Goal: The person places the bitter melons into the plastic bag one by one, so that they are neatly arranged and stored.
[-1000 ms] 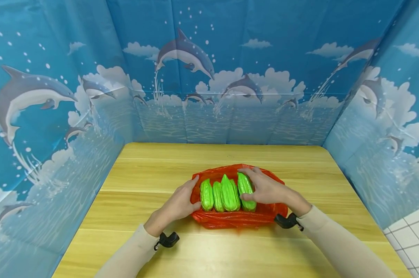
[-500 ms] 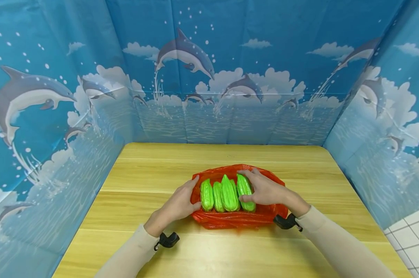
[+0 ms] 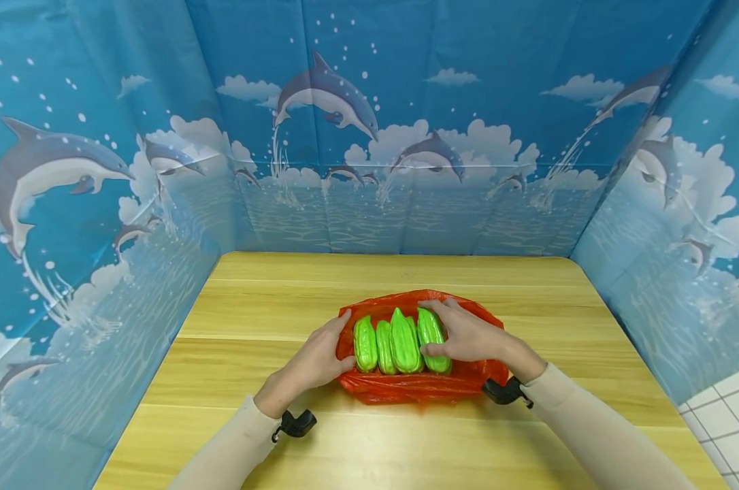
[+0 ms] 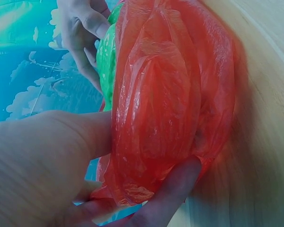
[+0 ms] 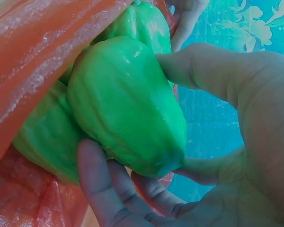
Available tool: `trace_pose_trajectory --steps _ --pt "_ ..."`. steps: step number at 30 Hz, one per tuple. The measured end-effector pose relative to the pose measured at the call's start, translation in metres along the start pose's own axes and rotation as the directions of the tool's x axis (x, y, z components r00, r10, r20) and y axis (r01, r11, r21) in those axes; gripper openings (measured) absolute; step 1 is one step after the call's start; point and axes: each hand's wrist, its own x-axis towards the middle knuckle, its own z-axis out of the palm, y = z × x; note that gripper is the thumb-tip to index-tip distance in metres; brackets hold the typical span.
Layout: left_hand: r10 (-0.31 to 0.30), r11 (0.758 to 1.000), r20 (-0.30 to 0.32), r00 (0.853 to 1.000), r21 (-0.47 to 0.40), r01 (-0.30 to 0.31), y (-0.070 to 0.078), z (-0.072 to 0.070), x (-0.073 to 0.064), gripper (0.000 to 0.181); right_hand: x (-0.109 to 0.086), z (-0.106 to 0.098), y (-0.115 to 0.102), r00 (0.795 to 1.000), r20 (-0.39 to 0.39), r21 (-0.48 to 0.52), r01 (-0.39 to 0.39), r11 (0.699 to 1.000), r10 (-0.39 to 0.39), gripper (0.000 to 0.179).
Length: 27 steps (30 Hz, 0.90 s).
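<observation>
A red plastic bag (image 3: 406,389) lies on the table, spread wide, with several bright green, ridged gourds (image 3: 404,344) standing in a row inside it. My left hand (image 3: 313,357) holds the bag's left side; in the left wrist view its thumb and fingers curve around the red film (image 4: 156,109). The right hand (image 3: 470,333) reaches into the bag from the right. It grips the rightmost gourd (image 5: 125,104), thumb on one side and fingertips on the other. That gourd leans against its neighbours in the right wrist view, and the bag's edge hides part of them.
The light wooden table (image 3: 271,292) extends around the bag on all sides. Blue curtains (image 3: 406,204) with printed dolphins enclose its back and both sides. White floor tiles (image 3: 727,415) show at the lower right. Each wrist carries a small black camera mount (image 3: 296,423).
My right hand has shifted very slightly to the left, and the gourd's top with it has dropped a little. The left hand and the bag stay almost where they were.
</observation>
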Motion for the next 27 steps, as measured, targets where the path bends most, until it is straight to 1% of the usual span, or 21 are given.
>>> trace_pose_trajectory --steps 4,8,16,21,27 --pt "0.004 1.0 -0.003 1.0 0.004 -0.004 0.001 0.0 0.0 0.097 -0.001 -0.001 0.0 1.0 -0.005 0.023 0.006 1.0 -0.006 0.095" --pt "0.003 1.0 -0.007 1.0 0.009 -0.003 0.002 -0.001 -0.001 0.097 -0.003 -0.002 -0.001 1.0 -0.009 0.025 0.022 0.999 -0.022 0.094" --pt "0.003 1.0 -0.002 1.0 0.007 -0.003 0.001 0.0 -0.001 0.097 -0.004 -0.003 0.0 1.0 -0.009 0.024 0.008 1.0 -0.008 0.094" --pt "0.004 1.0 0.004 1.0 0.008 -0.004 0.001 -0.001 -0.001 0.097 -0.006 -0.004 0.003 1.0 -0.029 0.008 0.008 1.0 -0.007 0.094" --pt "0.0 1.0 0.003 1.0 0.01 0.0 0.003 -0.002 -0.001 0.096 -0.012 -0.006 0.004 0.999 -0.05 0.02 0.004 1.0 -0.003 0.092"
